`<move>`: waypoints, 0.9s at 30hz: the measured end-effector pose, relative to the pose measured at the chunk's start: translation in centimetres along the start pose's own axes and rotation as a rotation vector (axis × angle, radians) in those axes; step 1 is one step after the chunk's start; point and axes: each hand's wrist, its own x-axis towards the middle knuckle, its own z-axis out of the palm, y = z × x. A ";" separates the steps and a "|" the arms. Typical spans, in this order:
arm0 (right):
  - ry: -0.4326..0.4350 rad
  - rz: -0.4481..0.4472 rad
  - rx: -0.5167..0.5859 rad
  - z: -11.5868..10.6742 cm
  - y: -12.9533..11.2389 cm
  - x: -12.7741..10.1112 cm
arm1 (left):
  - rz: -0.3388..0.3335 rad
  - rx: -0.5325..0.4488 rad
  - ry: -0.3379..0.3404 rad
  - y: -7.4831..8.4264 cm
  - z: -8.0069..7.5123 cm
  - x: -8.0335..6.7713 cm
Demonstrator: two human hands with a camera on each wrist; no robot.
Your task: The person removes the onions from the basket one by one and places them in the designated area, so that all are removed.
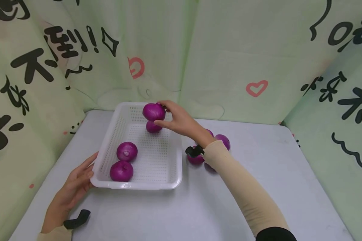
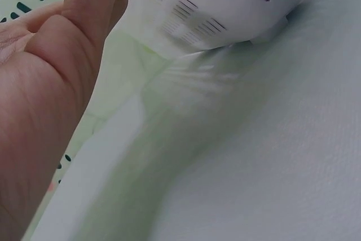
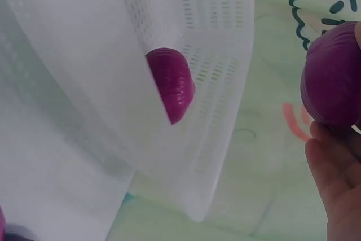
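Your right hand [image 1: 181, 122] grasps a red onion [image 1: 154, 111] above the white perforated basket [image 1: 157, 157] steadied by your relaxed left hand [image 1: 73, 187]; dropped, it could bounce out.

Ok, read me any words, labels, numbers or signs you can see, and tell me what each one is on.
"不" in black brush lettering on the green curtain at left; the characters around it are cut off or distorted, not readable.
A red heart sign on the same curtain, right of centre.
A red curled mark on the curtain, not readable as a letter.
Nothing is printed on the white basket, the onions or the table.
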 end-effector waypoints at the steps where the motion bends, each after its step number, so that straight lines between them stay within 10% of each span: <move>1: 0.010 -0.009 0.004 -0.1 0.1 -0.4 | -0.007 -0.001 0.004 0.0 0.0 0.0; 27: 0.204 0.007 0.023 -3.8 4.1 -9.4 | 0.033 -0.085 -0.049 -0.3 -0.1 0.2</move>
